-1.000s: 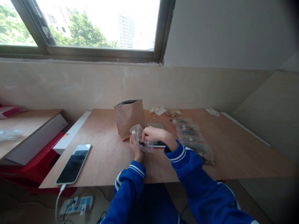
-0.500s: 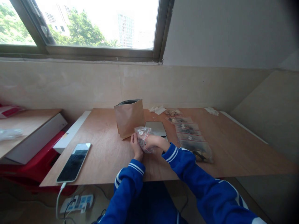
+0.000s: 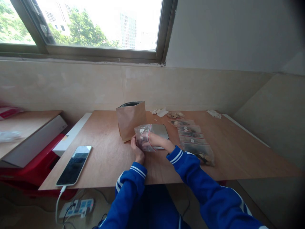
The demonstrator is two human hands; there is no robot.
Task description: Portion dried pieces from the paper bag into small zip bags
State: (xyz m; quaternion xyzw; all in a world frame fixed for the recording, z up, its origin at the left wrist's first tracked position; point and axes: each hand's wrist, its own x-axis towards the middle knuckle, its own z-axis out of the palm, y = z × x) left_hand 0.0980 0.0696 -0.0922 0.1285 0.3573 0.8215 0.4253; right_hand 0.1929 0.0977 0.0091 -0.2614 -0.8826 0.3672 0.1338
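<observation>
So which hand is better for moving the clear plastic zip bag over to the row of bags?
Probably the right hand: it holds the clear plastic zip bag and sits nearer the row of filled zip bags than the left hand.

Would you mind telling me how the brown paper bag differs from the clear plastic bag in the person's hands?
The brown paper bag is opaque and larger; the clear plastic bag is see-through, showing dark contents. The paper bag stands on the table, while the plastic bag is held up by the left hand and right hand. Both are soft bags.
</observation>
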